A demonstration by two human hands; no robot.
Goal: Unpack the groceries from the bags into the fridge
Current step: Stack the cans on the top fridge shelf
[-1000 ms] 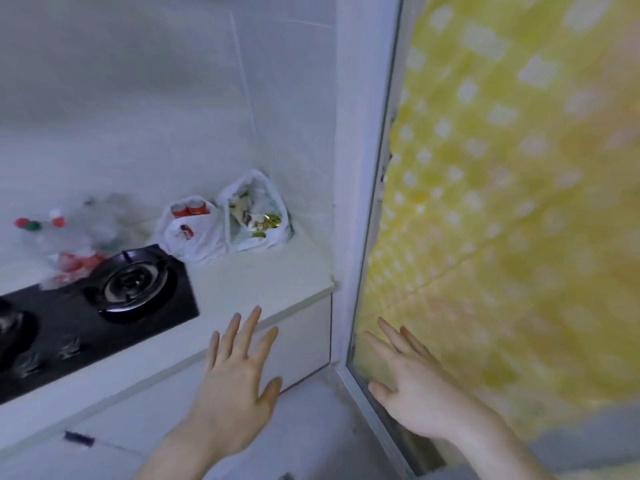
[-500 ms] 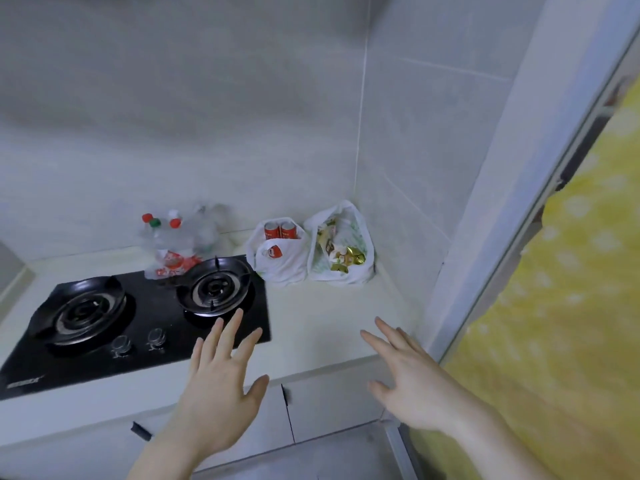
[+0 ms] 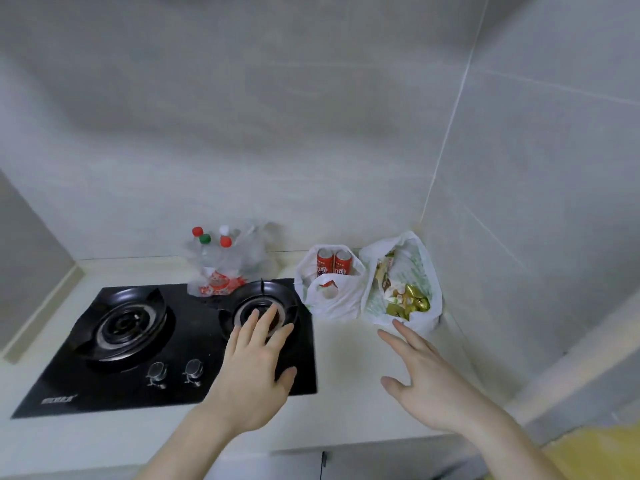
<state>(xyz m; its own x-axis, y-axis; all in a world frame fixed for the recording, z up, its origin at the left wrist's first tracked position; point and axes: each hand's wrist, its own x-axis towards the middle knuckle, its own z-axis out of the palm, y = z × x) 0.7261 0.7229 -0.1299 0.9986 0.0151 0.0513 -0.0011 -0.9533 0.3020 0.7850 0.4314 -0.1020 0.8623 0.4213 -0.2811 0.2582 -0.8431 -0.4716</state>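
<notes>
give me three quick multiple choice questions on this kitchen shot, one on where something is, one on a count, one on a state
1. Where is the bag with the red cans?
A. on the left burner
B. on the counter, right of the stove
C. in the left hand

2. How many burners does the stove have?
A. one
B. two
C. four

3. What state is the right hand in?
A. open, holding nothing
B. gripping a can
C. pinching a bag handle

Answers:
1 B: the can bag sits on the counter beside the stove's right edge.
2 B: two ringed burners show on the black top.
3 A: its fingers are straight, reaching toward the snack bag, holding nothing.
</notes>
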